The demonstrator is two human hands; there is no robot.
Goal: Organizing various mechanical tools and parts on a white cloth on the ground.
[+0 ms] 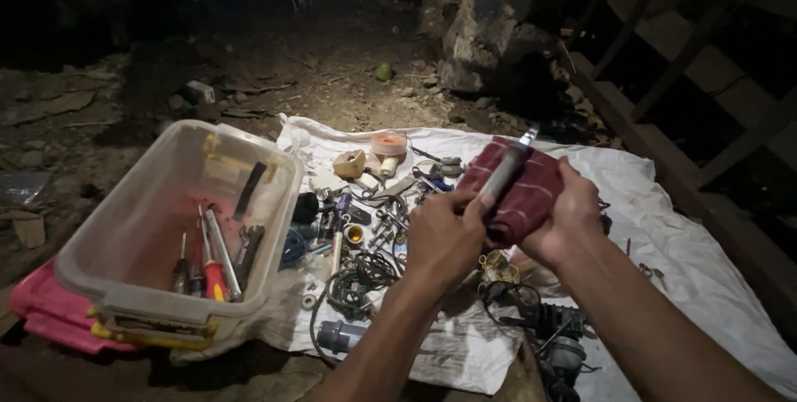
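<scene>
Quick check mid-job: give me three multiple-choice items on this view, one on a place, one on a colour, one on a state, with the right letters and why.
1. Where does the clear plastic bin sit?
A. left of the white sheet
B. on the rocks
C. in the person's lap

2. What colour is the cloth in the right hand?
A. blue
B. dark red
C. yellow

3. How is the slim metal tool held?
A. lying in the bin
B. loose on the sheet
C. in the left hand, against the cloth

Answers: 1 A, the bin stands at the sheet's left edge. 2 B, maroon with pale stripes. 3 C, the left fingers pinch its lower end.
</scene>
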